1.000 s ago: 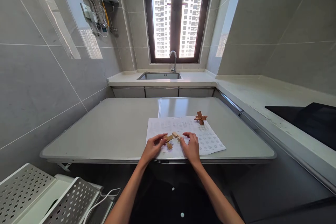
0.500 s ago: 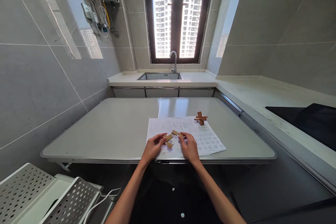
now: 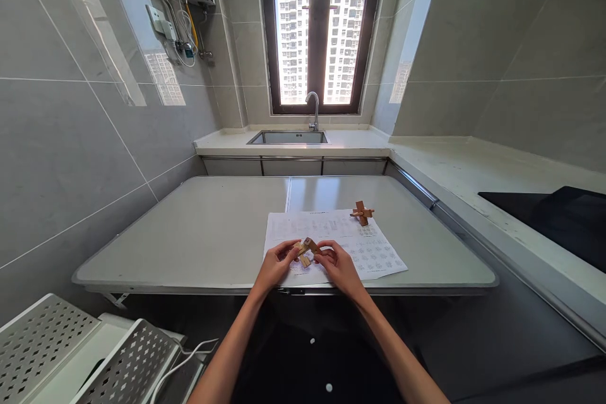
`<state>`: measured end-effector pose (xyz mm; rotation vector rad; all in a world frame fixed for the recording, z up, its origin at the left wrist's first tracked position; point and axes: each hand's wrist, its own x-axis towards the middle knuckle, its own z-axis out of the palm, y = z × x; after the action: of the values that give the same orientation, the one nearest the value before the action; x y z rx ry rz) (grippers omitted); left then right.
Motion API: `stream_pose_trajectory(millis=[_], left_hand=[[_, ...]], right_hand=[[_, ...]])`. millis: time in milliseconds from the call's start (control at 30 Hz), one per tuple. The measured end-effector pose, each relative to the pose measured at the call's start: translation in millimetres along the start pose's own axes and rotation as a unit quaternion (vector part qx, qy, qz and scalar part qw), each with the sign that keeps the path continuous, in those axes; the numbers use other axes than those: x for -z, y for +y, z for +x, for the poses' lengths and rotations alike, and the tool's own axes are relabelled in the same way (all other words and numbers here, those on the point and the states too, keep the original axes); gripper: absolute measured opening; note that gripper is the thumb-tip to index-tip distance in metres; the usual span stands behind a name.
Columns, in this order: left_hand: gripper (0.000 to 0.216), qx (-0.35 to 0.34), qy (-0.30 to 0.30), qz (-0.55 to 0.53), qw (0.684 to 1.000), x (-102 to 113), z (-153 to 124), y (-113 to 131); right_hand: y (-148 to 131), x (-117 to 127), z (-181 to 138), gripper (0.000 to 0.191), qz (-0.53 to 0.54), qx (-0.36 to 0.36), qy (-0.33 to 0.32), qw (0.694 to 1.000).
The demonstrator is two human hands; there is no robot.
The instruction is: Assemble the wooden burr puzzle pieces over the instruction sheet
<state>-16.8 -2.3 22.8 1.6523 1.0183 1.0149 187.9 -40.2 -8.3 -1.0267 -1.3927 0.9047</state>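
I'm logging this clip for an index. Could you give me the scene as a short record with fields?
Left grip: fingers closed on light wooden pieces
Right grip: fingers closed on a wooden block
Contact between the two: cannot tell; they overlap in view
Under the hands: printed sheet with rows of small figures
Other wood: brown cross-shaped assembly at the sheet's far right corner
Surface: pale table
Background: sink with faucet, below a window
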Motion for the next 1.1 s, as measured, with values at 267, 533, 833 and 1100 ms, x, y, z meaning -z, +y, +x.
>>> stream_pose_trajectory(millis=[267,533,833,1100], left_hand=[[0.043,-0.001,-0.009,-0.005,1.0,-0.8,-0.6,2.0],[0.045,-0.002,-0.009,0.0,1.0,-1.0,0.3,-1.2],[0.045,-0.007,-0.003,0.034,0.999,-1.0,-0.4,-2.7],[0.044,-0.019,-0.007,0.055,0.998,-1.4,-1.7,-0.4]], right_hand=[[-0.9,-3.7,-0.4,0.029,-0.001,0.003,-0.003,1.0],[2.4,-3.2,-1.0,0.035,0.017,0.001,-0.005,1.0],[-4.7,-1.0,0.8,0.04,0.034,-0.037,-0.013,0.999],[-5.0,3.0,1.4,0.04,0.048,-0.065,-0.048,0.996]])
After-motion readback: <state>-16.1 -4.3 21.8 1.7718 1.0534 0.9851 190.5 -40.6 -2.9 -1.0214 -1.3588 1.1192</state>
